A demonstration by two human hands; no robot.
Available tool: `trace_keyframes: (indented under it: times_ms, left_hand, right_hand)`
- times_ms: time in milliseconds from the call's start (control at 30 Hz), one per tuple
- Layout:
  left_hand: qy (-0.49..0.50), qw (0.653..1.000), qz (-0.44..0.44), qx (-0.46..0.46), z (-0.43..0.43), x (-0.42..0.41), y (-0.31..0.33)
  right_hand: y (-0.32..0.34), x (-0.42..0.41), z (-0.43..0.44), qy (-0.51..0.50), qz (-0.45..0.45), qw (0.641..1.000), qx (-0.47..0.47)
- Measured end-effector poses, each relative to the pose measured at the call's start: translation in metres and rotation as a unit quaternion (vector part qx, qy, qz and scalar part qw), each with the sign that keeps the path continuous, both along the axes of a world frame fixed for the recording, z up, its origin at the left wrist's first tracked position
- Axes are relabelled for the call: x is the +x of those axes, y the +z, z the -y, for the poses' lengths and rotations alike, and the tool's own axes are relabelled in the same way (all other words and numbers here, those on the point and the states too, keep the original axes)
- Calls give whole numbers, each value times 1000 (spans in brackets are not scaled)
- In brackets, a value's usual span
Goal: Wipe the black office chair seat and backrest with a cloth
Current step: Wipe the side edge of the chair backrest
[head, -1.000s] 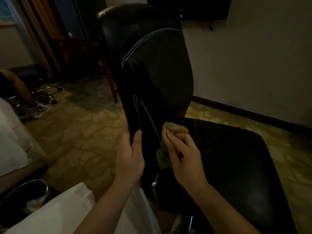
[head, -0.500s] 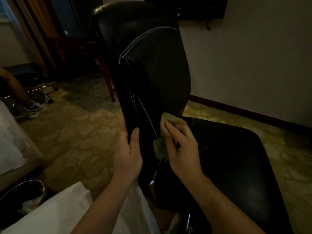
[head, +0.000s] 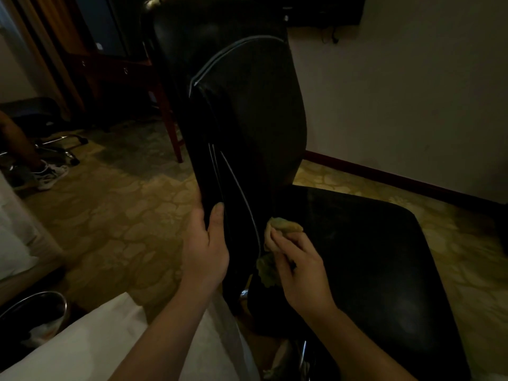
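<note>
Wiping low on the backrest (head: 247, 119), the right hand (head: 301, 273) clutches the cloth (head: 284, 229) while the left hand (head: 206, 251) grips its edge; the seat (head: 371, 257) likely comes next.

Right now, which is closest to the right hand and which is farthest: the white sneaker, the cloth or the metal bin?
From the right hand, in the head view:
1. cloth: pinched in its fingers, against the backrest.
2. metal bin: lower left corner, close by.
3. white sneaker: far left, farther out in the room.
</note>
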State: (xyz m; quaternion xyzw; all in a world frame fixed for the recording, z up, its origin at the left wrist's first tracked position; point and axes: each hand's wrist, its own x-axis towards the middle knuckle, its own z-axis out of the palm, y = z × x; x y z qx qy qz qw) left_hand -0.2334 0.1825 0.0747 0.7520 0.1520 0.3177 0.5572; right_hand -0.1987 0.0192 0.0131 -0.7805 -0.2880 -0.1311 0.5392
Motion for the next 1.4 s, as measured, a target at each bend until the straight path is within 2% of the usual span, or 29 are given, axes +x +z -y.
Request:
trace_keyframes:
  times_ms: [133,300,633,1000,1100,1267,1400]
  left_hand:
    - [-10,1000,9,10,-1,0,1]
    - [-13,1000,3,-4,1,-3,4]
    - [-10,1000,-1,-7,2,-3,3]
    - [-4,1000,-3,-7,2,-2,3]
    - [-3,1000,-4,-4,2,-3,3]
    - [-1,1000,2,9,2,-4,3]
    - [-3,1000,4,8,3,-3,4]
  right_hand:
    - [33,5,-14,-9,16,999,32]
    - [69,13,-27,-15,78,996,48]
    - [13,-3,-8,-10,48,999,2]
    - [72,9,-32,-21,92,995,43]
    - [59,5,-25,-11,90,995,32]
    - [9,-10,-8,-11,26,1000,6]
    - [-1,-15,-6,-15,10,1000,-3]
